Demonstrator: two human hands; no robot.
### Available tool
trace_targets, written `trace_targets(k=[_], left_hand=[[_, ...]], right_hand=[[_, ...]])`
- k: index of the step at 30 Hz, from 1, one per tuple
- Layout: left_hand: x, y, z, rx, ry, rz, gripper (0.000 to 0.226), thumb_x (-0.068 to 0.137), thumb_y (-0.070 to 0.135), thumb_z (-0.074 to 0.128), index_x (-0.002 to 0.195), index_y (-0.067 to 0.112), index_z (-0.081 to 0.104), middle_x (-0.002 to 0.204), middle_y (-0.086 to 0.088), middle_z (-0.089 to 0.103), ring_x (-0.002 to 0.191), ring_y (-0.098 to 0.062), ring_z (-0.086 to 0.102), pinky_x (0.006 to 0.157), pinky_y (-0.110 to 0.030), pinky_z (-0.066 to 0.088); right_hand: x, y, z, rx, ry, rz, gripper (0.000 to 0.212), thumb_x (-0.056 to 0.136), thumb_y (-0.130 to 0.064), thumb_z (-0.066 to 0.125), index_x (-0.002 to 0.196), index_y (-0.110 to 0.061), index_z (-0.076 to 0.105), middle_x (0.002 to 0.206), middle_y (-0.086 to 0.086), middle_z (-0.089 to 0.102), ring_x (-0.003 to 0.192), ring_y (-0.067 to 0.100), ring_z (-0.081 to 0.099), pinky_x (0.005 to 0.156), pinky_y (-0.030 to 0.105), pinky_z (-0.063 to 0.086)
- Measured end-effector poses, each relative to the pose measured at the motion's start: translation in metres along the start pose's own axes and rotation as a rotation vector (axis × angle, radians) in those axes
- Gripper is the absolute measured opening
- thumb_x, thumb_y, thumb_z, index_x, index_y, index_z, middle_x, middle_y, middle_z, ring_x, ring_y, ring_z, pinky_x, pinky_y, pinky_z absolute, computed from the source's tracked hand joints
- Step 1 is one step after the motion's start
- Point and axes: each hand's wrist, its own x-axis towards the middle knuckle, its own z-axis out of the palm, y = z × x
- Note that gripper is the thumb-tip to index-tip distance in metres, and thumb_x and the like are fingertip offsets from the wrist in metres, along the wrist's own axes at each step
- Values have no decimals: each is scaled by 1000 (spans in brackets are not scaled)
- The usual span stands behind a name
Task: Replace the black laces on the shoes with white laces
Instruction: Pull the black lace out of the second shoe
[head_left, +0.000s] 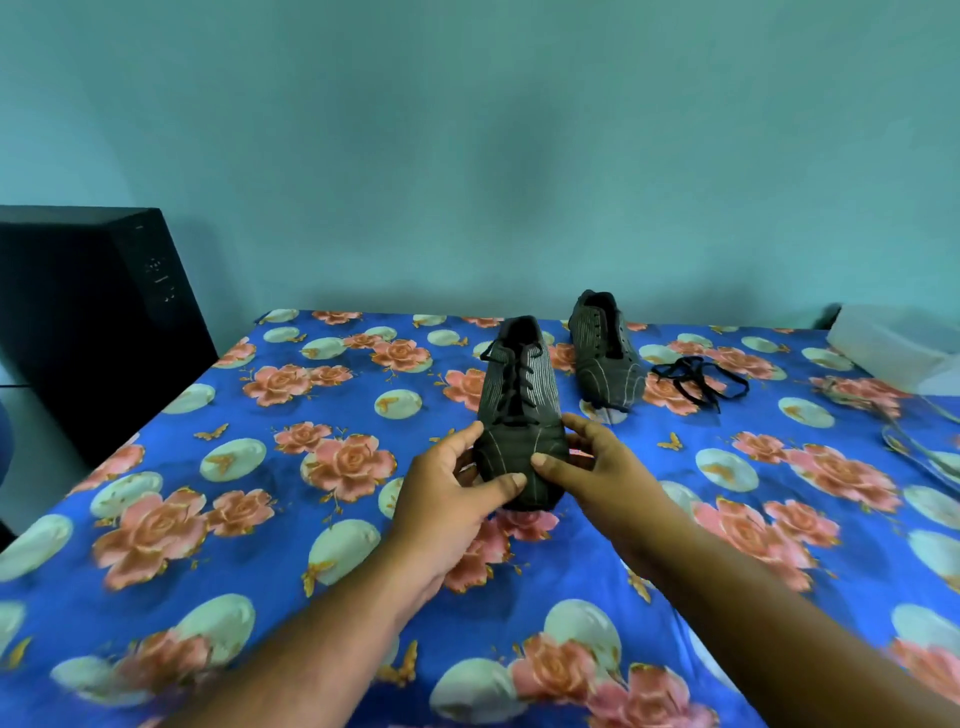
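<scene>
Item 1: dark grey fabric shoe with thin pale stripes (519, 415), black lace (511, 382) threaded through its eyelets. It lies on the blue bedsheet printed with pink roses and pale circles (208, 519), near the middle of the bed, toe toward the wearer of the camera, heel opening toward the wall.

Item 2: left hand (447, 499). It grips the toe of the laced shoe from the left side, thumb laid across the top of the toe, fingers curled along the shoe's edge.

Item 3: right hand (597, 470). It grips the same toe from the right side, thumb on top close to the left thumb, index finger reaching along the shoe's right edge.

Item 4: second dark grey striped shoe (605, 353), eyelets bare of lace. It stands further back and to the right of the first, apart from it, toe angled forward and right.

Item 5: loose black shoelace (698, 379), lying in a tangle on the sheet just to the right of the unlaced shoe.

Item 6: black box-shaped unit (88, 322) at the left edge of the bed, against the teal wall (467, 130).

Item 7: blurred white object (898, 343) at the far right of the bed; its kind cannot be told.
</scene>
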Motion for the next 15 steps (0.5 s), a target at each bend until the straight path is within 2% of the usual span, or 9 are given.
trace_targets(k=[2, 4, 6, 9, 11, 13, 14, 15], left_hand=[[-15, 0, 3, -16, -28, -72, 67, 86, 13, 80, 142, 35, 49, 97, 3, 78, 69, -34, 69, 53, -36, 51], [-23, -3, 3, -30, -26, -108, 68, 87, 13, 79, 144, 34, 49, 96, -1, 77, 61, -28, 60, 45, -26, 40], [-27, -5, 3, -20, -15, -116, 70, 87, 11, 79, 147, 30, 49, 97, -3, 76, 62, -24, 60, 45, -26, 39], [-31, -5, 2, 0, -19, -136, 70, 86, 12, 80, 146, 31, 49, 98, -4, 76, 64, -21, 64, 46, -27, 42], [-32, -1, -2, -8, -46, -168, 66, 87, 15, 80, 144, 33, 50, 101, -9, 75, 65, -24, 67, 44, -26, 43], [-26, 9, -7, 3, -40, -182, 55, 90, 24, 78, 138, 32, 53, 108, -10, 73, 66, -26, 70, 41, -23, 43], [-17, 14, -10, 43, -5, -164, 49, 91, 30, 76, 135, 30, 55, 114, -7, 70, 72, -24, 71, 43, -22, 45], [-5, 16, -14, 102, 41, -126, 46, 91, 37, 75, 133, 28, 58, 119, -1, 68, 85, -19, 70, 52, -21, 49]], right_hand=[[-12, 6, -2, -7, -7, -1, 49, 90, -4, 72, 131, -24, 55, 115, 2, 70, 99, 9, 72, 75, 19, 56], [-20, 8, -3, -38, -8, -11, 44, 90, -5, 73, 121, -33, 57, 114, 0, 71, 102, 11, 71, 78, 20, 56], [-23, 12, -3, -83, -22, -5, 42, 89, -9, 75, 116, -37, 58, 115, -1, 70, 105, 12, 70, 87, 26, 57], [-23, 13, -2, -131, -34, 14, 48, 89, -14, 77, 129, -30, 57, 116, -2, 69, 107, 12, 69, 93, 32, 57], [-21, 8, -1, -133, -10, 40, 49, 90, -17, 76, 133, -24, 54, 115, -3, 68, 99, 9, 70, 82, 21, 57], [-12, 0, -2, -234, 47, 36, 41, 91, -28, 74, 128, -24, 55, 110, -5, 64, 87, 5, 65, 67, 11, 50], [-6, -3, -3, -316, 76, 23, 39, 92, -37, 73, 126, -25, 57, 109, -4, 61, 85, 6, 62, 66, 14, 49], [3, -6, -3, -398, 105, 10, 39, 91, -47, 70, 123, -27, 59, 111, -5, 61, 88, 8, 62, 70, 21, 51]])
